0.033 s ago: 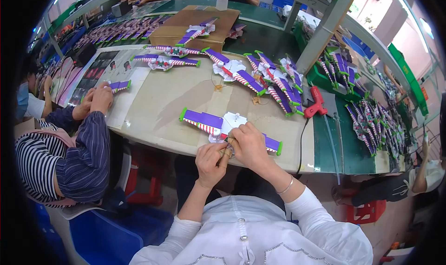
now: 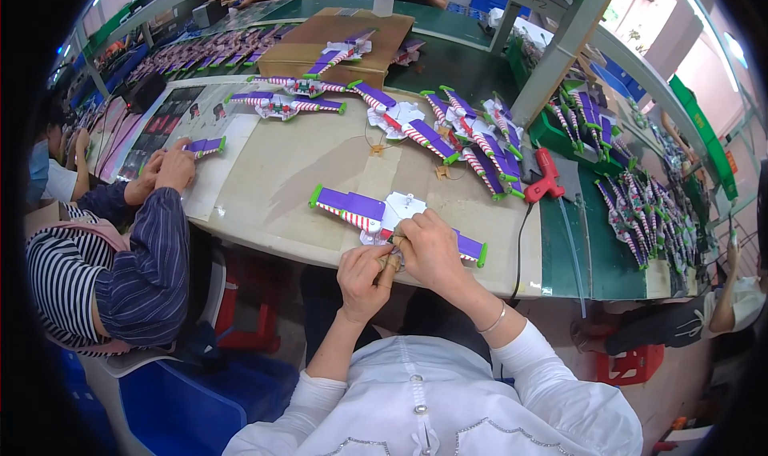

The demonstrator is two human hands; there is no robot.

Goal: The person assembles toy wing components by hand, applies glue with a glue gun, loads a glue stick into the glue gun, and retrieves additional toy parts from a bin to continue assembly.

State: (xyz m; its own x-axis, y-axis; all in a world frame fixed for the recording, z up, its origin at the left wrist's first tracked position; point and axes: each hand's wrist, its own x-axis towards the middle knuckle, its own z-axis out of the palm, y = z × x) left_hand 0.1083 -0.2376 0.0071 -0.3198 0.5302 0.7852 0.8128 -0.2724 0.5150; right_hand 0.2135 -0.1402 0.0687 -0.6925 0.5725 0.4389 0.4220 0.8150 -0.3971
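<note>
A toy plane wing assembly (image 2: pixel 352 206) lies before me on the table's near edge. Its wings are purple with green tips and red-and-white striped edges, joined by a white middle piece (image 2: pixel 402 208). My left hand (image 2: pixel 364 280) is closed in a pinch at the near side of that middle piece. Against it, my right hand (image 2: pixel 433 250) is closed too, its fingertips meeting the left ones and covering part of the right wing (image 2: pixel 470 246). Whatever is pinched between the fingers is hidden or too small to name.
Several similar assemblies (image 2: pixel 400 120) lie at the far side of the table. A red glue gun (image 2: pixel 546 176) with a black cord rests at the right. Green bins (image 2: pixel 588 166) hold more wings. At my left, a co-worker's hands (image 2: pixel 164 172) handle another piece. A cardboard box (image 2: pixel 288 44) stands behind.
</note>
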